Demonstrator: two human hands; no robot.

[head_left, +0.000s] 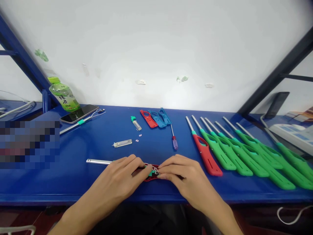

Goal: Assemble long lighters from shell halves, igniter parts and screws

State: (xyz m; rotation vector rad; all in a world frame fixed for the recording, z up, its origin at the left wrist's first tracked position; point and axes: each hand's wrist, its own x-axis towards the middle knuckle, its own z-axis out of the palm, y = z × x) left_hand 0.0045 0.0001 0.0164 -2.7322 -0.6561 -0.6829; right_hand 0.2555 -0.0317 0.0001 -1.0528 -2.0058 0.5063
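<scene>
Lying at three o'clock on the tabletop, the lighters could be scattered by a wide reach. At six o'clock, the left hand's grip clasps the red casing; tilting it could spill its parts. The right hand's fingertips meet at its end; whether that grip holds anything I cannot tell. Tugging could snap the white wires; a careless brush could lose the tiny scraps at the casing's eleven o'clock

Left grip, right grip, fingers curled
</scene>
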